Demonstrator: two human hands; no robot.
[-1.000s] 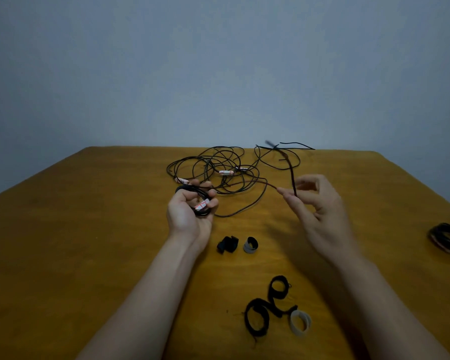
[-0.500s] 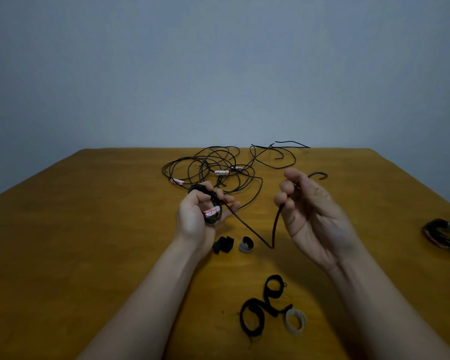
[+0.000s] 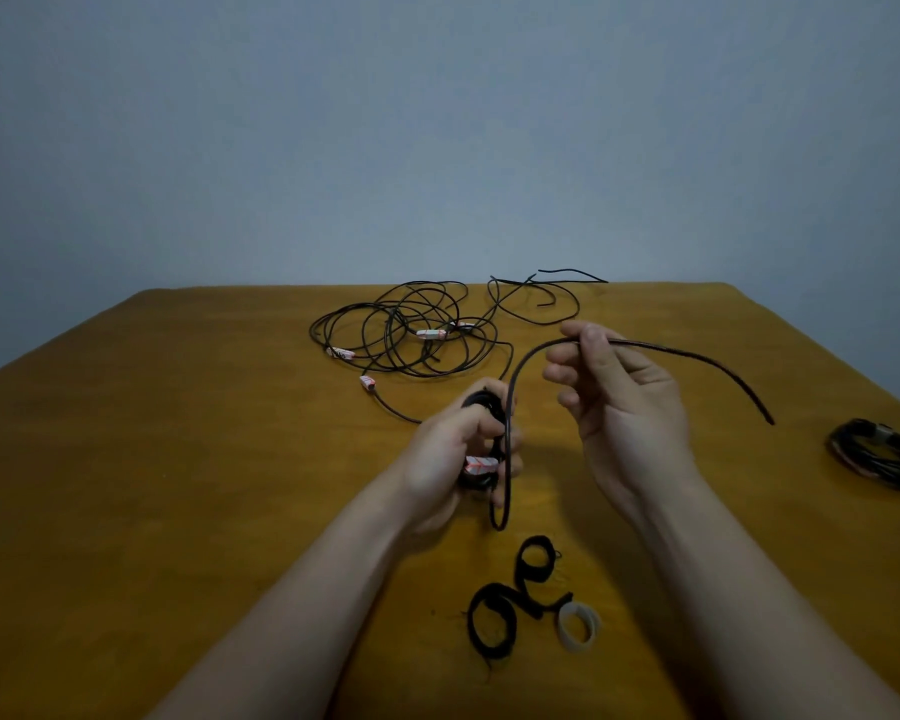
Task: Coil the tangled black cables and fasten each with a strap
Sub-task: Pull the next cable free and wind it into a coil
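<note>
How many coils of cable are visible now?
2. The strapped coil lies near the right edge of the table; the left hand grips the held coil, the right hand its loose end. Arms may hide others.

The left hand (image 3: 445, 454) hides most of its coil (image 3: 481, 401).

Black cables (image 3: 411, 330) in a loose tangle by the desk's (image 3: 178, 459) far edge. A half-wound coil (image 3: 481, 439) is held mid-desk, its tail (image 3: 697, 358) arcing right. Strapped coil (image 3: 879, 454) at the right edge, spare straps (image 3: 510, 600) near the front.
</note>
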